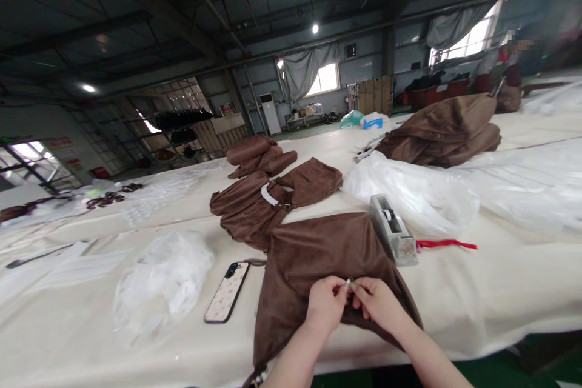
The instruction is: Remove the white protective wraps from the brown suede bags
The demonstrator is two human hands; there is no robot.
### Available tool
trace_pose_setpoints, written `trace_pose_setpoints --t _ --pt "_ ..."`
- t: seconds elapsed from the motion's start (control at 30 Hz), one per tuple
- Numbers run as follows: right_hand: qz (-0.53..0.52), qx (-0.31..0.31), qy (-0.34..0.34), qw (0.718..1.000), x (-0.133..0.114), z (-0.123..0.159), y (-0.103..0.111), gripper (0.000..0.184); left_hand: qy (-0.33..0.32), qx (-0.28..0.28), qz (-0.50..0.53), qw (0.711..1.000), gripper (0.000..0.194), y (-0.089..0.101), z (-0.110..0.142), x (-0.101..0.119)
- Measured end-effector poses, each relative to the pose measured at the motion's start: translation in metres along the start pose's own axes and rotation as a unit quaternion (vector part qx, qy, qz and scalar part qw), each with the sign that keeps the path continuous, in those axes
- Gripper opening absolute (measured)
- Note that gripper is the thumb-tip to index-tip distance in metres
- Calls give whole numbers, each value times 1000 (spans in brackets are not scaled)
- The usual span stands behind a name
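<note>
A brown leather-look bag (pixel 325 245) lies flat in front of me at the table's near edge, with a zip line across its face. Over that zip, my left hand (pixel 328 300) and my right hand (pixel 373 298) meet fingertip to fingertip. Both are closed in a pinch around a tiny whitish piece at the zip's end, too small to name surely. The remaining fingers are curled above the bag. To the right of the bag stands a grey tape dispenser (pixel 393 230). A phone in a patterned case (pixel 227 292) lies to its left.
More brown bags (pixel 273 194) lie just beyond, and another pile of bags (pixel 441 130) is at the back right. Clear plastic (pixel 418 194) spreads on the right, with a crumpled plastic bag (pixel 161 282) on the left. A red strip (pixel 448 244) trails from the dispenser. A person (pixel 500 66) is far right.
</note>
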State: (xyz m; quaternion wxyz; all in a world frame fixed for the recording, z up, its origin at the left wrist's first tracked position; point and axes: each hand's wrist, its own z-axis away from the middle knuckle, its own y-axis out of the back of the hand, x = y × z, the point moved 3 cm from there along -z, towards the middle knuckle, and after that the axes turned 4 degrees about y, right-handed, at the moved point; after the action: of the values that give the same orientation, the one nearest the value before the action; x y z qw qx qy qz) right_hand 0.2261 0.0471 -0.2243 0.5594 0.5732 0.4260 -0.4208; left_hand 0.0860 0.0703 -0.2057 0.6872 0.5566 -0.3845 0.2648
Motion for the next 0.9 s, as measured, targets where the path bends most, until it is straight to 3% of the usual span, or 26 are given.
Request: trace_pose_setpoints --t 0.03,0.1,0.2,0.27,0.33,0.43,0.53,0.73,0.9 --pt "61 25 28 997 -8 1 14 33 4 -4 12 1000 23 -2 -1 -3" --pt "159 132 69 976 -24 2 51 32 6 -8 31 999 25 -5 -2 -9" --pt "253 317 69 912 -38 -3 116 33 1 -7 45 999 25 -8 -2 -14" --pt "319 347 69 879 -36 -16 146 34 -3 -4 52 999 25 -9 -1 -14" --pt "342 309 55 886 -26 -34 164 33 -5 0 57 998 24 -9 0 -15" --pt "299 243 23 922 -6 -57 174 29 -2 1 65 998 25 -10 0 -17" --pt "262 233 24 936 5 -64 174 28 4 -3 70 998 26 -12 -1 -20" --pt "197 278 58 938 16 -47 167 39 11 2 68 998 25 -12 -1 -19" --pt "164 343 65 923 24 -20 160 39 4 13 68 998 24 -11 1 -17"
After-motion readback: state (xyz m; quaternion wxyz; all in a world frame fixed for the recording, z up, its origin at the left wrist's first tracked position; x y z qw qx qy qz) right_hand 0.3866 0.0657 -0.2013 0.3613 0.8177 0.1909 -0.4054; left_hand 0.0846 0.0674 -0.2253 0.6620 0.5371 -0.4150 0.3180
